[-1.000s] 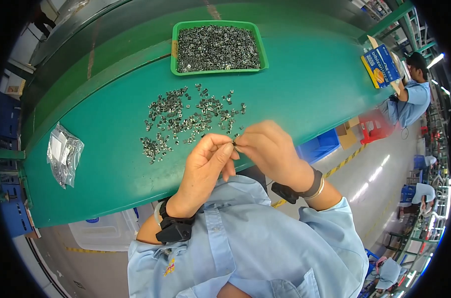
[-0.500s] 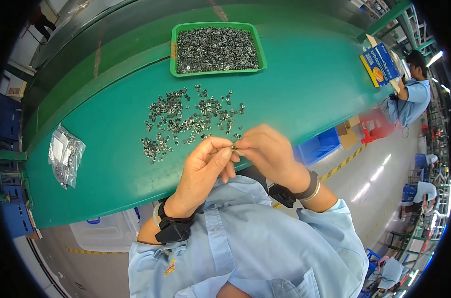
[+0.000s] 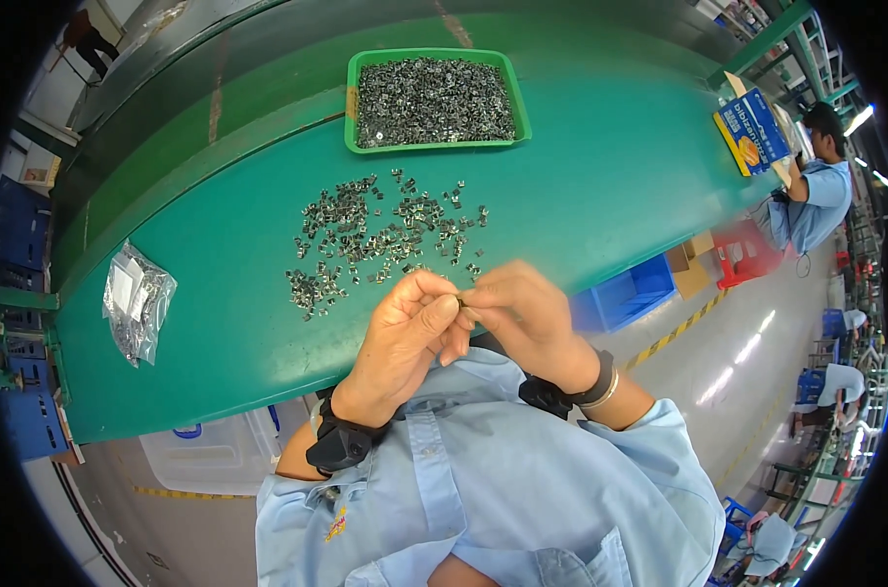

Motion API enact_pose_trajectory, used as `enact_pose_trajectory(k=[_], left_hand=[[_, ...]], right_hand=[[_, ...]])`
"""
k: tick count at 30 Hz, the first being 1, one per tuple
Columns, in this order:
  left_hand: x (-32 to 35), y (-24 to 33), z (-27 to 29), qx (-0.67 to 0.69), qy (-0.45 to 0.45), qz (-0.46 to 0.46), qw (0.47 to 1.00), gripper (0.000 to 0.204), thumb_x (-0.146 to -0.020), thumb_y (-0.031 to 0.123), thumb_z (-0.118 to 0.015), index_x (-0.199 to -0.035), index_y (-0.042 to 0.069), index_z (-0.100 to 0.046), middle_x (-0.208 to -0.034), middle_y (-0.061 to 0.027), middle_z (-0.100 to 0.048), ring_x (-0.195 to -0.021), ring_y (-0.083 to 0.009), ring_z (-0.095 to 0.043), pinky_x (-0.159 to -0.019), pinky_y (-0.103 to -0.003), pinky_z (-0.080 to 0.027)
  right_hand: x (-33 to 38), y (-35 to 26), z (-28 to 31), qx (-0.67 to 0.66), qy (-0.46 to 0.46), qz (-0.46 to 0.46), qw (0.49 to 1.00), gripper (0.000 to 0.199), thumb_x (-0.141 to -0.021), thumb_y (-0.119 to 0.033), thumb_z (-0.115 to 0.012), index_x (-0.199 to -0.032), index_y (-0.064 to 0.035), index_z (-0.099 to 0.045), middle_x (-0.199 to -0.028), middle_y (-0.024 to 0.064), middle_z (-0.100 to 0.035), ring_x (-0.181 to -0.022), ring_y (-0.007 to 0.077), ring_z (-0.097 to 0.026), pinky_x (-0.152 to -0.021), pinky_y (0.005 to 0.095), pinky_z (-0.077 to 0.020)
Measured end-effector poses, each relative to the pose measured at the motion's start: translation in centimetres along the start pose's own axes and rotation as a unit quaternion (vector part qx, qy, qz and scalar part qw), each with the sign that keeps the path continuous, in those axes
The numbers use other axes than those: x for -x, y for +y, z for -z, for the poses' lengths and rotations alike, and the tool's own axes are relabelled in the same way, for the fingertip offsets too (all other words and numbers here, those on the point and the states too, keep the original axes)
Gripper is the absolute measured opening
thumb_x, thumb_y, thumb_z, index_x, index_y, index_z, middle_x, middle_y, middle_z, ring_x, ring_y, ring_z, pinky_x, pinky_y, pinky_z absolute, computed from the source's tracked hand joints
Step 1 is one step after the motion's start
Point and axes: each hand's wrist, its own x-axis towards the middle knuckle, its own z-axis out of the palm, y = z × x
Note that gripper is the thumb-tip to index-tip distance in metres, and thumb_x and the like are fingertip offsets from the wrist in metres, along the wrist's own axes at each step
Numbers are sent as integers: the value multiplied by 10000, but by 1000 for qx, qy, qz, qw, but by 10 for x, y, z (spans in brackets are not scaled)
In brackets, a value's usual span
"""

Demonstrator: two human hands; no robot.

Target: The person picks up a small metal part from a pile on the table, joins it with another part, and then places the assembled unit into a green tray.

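My left hand (image 3: 405,335) and my right hand (image 3: 527,318) meet fingertip to fingertip just above the near edge of the green table. Pinched between them is a small metal part (image 3: 461,302), mostly covered by the fingers, so its exact shape is hidden. Both hands are closed on it. Beyond the fingers, a loose spread of small black and silver metal parts (image 3: 365,230) lies on the table. Farther back stands a green tray (image 3: 353,108) heaped with many similar pieces.
On the left of the green table (image 3: 228,323) lies a clear plastic bag (image 3: 136,308) of small parts. A blue bin (image 3: 625,293) and a red stool (image 3: 747,252) stand beyond the right edge. A co-worker (image 3: 816,196) sits by a blue and yellow box (image 3: 750,132).
The view has shifted slightly, so the tray and parts appear a little to the right. My hands stay together on the small part, with the right fingers moved slightly.
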Motion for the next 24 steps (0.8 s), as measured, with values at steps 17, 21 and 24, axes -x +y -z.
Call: enact_pose_trajectory(k=[17, 21, 24], left_hand=[[3, 4, -11, -9, 10, 22, 1000, 107, -925, 162, -541, -927, 59, -512, -763, -58, -600, -560, -125, -529, -474, -253, -400], [5, 1, -8, 60, -2, 44, 997, 130, -930, 192, -533, -945, 65, -506, -764, -53, -594, -549, -136, -518, -470, -262, -382], [6, -3, -5, 66, -13, 51, 996, 162, -935, 226, -519, -976, 72, -492, -757, -43, -578, -534, -142, -505, -461, -270, -358]], right_hand=[[5, 3, 0, -30, 0, -10, 999, 206, -762, 29, -663, -929, -59, -582, -848, 65, -611, -768, 197, -577, -643, 292, -464], [6, 2, 0, -55, 10, -5, 998, 198, -765, 25, -663, -924, -60, -583, -844, 71, -613, -756, 204, -582, -635, 295, -463], [6, 1, -1, -57, 10, -3, 998, 186, -769, 21, -660, -918, -60, -583, -841, 73, -613, -742, 207, -583, -633, 297, -461]])
